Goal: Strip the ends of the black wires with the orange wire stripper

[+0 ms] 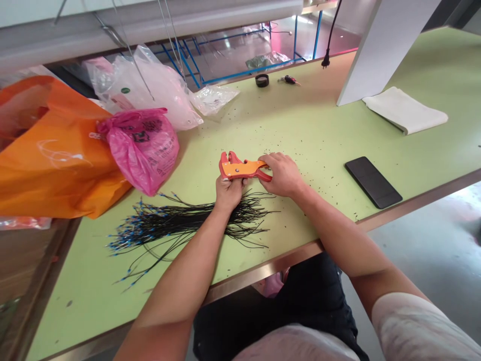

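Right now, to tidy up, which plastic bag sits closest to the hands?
The pink printed bag, nearest the left hand; the orange bag and clear bag lie farther off.

At the grip, the right hand [282, 174] hides part of the orange wire stripper [240, 168]; black specks [305, 184] beyond it and blue wire tips [128, 244] to its left are too small to tell, and an orange bag [48, 155] runs off the left edge.
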A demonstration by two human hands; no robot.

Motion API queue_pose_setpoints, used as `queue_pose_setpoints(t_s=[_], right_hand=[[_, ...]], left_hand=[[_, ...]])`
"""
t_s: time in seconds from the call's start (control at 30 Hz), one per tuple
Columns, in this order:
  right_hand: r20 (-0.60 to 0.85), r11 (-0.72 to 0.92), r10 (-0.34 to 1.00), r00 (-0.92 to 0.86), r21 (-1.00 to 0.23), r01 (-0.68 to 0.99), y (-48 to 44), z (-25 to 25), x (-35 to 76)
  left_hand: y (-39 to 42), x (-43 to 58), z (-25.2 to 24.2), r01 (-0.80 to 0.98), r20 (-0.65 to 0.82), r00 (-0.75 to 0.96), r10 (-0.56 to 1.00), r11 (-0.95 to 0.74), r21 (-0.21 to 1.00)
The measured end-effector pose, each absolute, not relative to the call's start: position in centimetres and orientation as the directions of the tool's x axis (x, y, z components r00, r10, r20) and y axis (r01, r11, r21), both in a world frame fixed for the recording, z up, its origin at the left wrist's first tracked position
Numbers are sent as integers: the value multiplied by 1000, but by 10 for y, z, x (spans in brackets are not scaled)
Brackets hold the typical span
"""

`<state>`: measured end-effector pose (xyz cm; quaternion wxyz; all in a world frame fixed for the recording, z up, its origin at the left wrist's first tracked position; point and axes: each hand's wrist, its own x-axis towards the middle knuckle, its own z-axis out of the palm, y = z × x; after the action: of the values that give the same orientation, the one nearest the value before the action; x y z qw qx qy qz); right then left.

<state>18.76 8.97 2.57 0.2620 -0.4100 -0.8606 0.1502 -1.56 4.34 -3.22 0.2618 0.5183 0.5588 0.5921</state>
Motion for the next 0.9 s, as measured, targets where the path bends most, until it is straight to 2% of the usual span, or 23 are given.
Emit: queue_pose_setpoints(t_s=[0.23,0.37,0.5,0.6,0.73,0.9], right_hand=[[244,525,849,-468,-482,701,87,33,187],[190,433,895,-402,-579,690,84,36,186],[158,285,948,-276,-806,519,88,39,187],[122,187,973,-196,-913,362,95,37,190],[53,101,977,-205,-968,232,100,32,191],[88,155,938,-336,-972,177,98,29,189]], left_hand=[[43,-12,-27,122,280,-300,912,-254,959],[41,-9,-23,98,306,-294,905,-290,952],[38,-6,-16,55,270,-275,923,-265,963],[38,-5,-12,-12,197,-277,940,-209,978],[39,-3,-10,-29,145,-276,950,-159,987],[39,-2,-8,-23,161,-257,953,-173,985]])
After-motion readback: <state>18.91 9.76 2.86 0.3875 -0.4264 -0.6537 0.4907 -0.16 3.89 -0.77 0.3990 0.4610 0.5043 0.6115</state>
